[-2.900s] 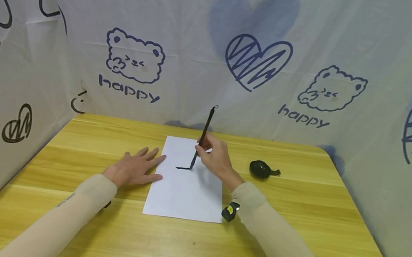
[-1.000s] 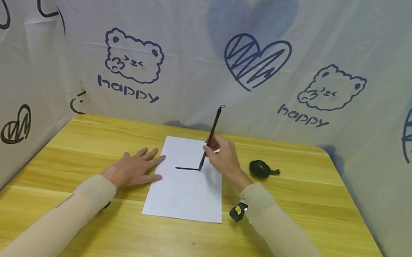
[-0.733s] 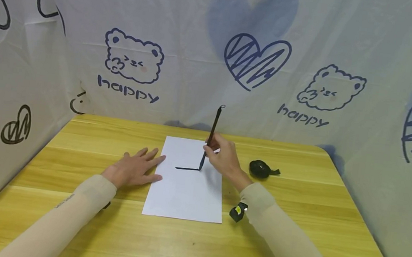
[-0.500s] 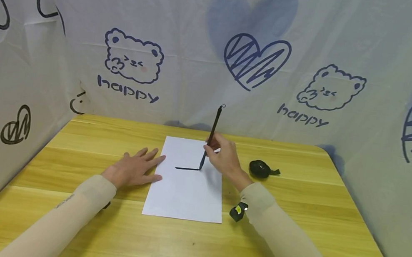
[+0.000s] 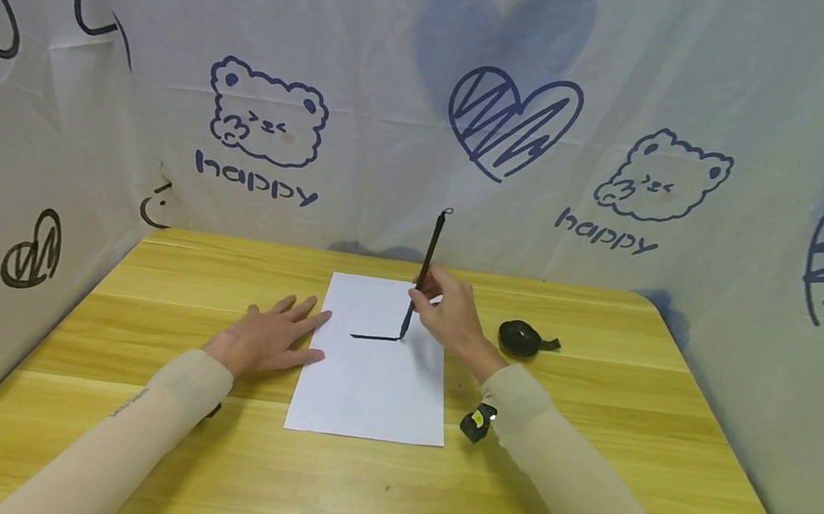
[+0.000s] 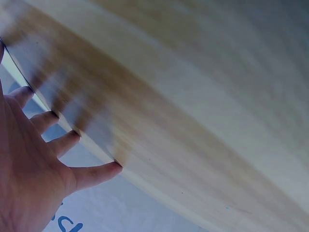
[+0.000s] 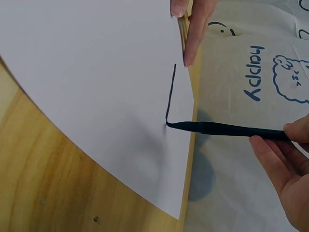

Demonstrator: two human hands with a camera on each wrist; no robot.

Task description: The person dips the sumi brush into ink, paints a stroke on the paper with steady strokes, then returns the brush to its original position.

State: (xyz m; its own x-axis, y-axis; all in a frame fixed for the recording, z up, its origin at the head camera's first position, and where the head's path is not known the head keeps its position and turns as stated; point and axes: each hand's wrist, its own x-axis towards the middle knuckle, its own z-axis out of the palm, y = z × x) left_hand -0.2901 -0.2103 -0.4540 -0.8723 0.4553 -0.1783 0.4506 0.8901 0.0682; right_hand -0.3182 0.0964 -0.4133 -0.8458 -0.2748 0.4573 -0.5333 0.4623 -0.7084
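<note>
My right hand [image 5: 447, 309] pinches a black ink brush [image 5: 423, 268] partway up its handle, as the right wrist view also shows. The brush leans slightly right, its tip bent against a white sheet of paper [image 5: 367, 395]. A thin black stroke [image 5: 373, 338] runs sideways across the sheet and ends at the brush tip [image 7: 168, 124]. My left hand [image 5: 269, 337] lies flat with fingers spread, the fingertips at the paper's left edge. In the left wrist view its spread fingers [image 6: 96, 175] touch the tabletop.
The wooden table [image 5: 585, 476] carries a small black rounded dish [image 5: 520, 338] with a short handle or spout, right of the paper. White cloth with bear, heart and "happy" drawings [image 5: 268, 116] hangs behind the table and along both sides.
Since the earliest frame, my right hand has moved the brush to the right and the black stroke has grown longer. Over the last second the brush has barely shifted. The left hand stays put.
</note>
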